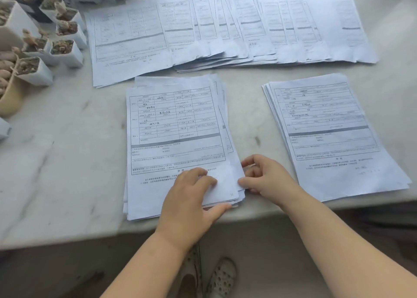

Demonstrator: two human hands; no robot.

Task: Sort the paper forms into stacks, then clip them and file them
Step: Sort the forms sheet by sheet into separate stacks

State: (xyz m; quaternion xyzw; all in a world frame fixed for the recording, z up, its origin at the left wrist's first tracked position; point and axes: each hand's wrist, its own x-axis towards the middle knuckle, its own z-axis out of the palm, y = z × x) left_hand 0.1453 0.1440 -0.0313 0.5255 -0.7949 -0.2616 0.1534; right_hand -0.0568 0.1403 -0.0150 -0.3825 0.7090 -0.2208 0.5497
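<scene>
A stack of printed paper forms lies in the middle of the marble table, near the front edge. My left hand rests on its lower right part, fingers on top and thumb under the bottom edge. At the stack's right edge my right hand pinches the sheets near the lower corner. A second, neater stack of forms lies to the right, untouched. Farther back, several overlapping piles of forms are spread in a row across the table.
White square pots with small plants crowd the table's left side, beside a beige pot. The white marble table has its front edge just below my hands. Below it my feet in perforated shoes show on the floor.
</scene>
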